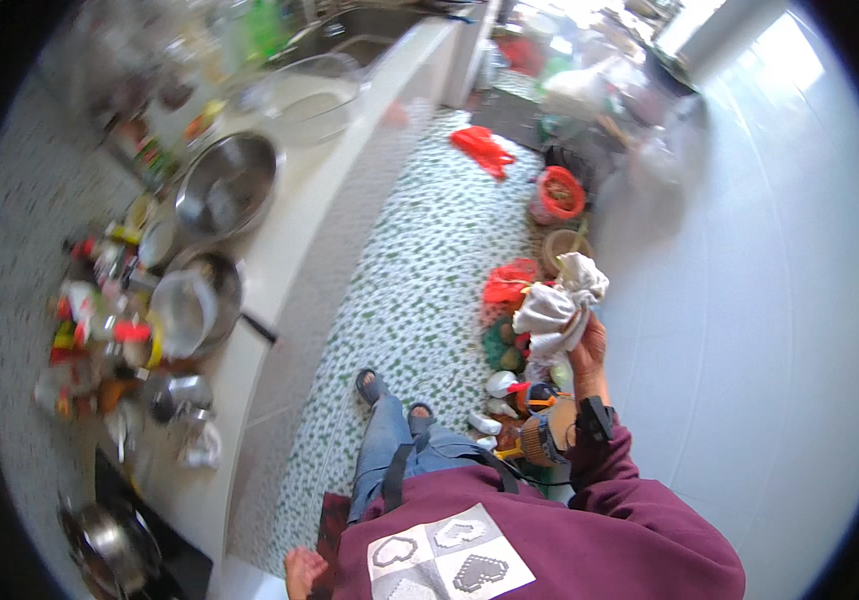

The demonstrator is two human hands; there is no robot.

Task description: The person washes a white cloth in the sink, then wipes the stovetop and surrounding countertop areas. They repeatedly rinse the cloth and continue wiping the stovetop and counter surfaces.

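Note:
My right hand (pixel 588 352) is raised at the right and grips a bunched white cloth (pixel 549 319), perhaps a cloth bag. The cloth hangs in front of a red plastic bag (pixel 508 281) and other items on the floor along the wall. Low at the left of my body is my left hand (pixel 305 571), partly cut off by the picture's bottom edge, its fingers curled and nothing visible in it. A dark strap or device sits on my right wrist.
Left of me runs a counter (pixel 287 262) with a steel basin (pixel 228 186), a pan (pixel 211 300), bottles and a pot (pixel 110 544). A red-rimmed bucket (pixel 558 193) and a red bag (pixel 482 150) are on the patterned floor (pixel 414 277). A white wall (pixel 737 322) borders the right.

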